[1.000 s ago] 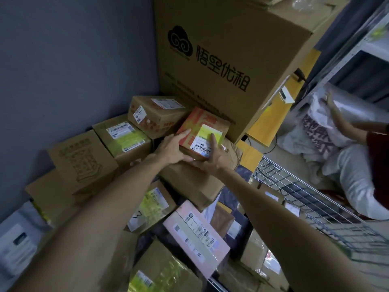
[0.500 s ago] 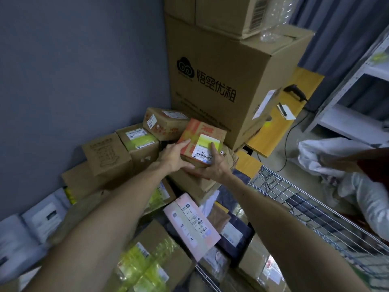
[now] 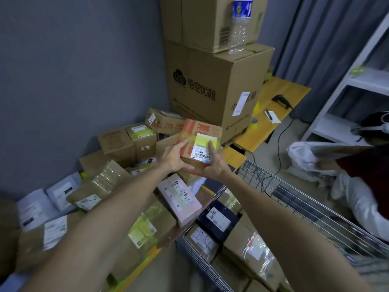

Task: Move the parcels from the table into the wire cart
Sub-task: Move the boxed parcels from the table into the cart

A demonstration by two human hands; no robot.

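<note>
The parcel [image 3: 200,140] is a small orange cardboard box with red print and a yellow-and-white barcode label facing up. It is tilted and held between both hands over the heap of brown boxes [image 3: 126,142] on the table [image 3: 277,89], near the wire cart's far corner. The left hand [image 3: 174,157] grips its left edge, thumb on top. The right hand [image 3: 214,167] cups its near side, thumb across the label. The wire cart [image 3: 294,197] holds a dark parcel [image 3: 219,220] and several taped brown parcels [image 3: 250,249] with white labels.
</note>
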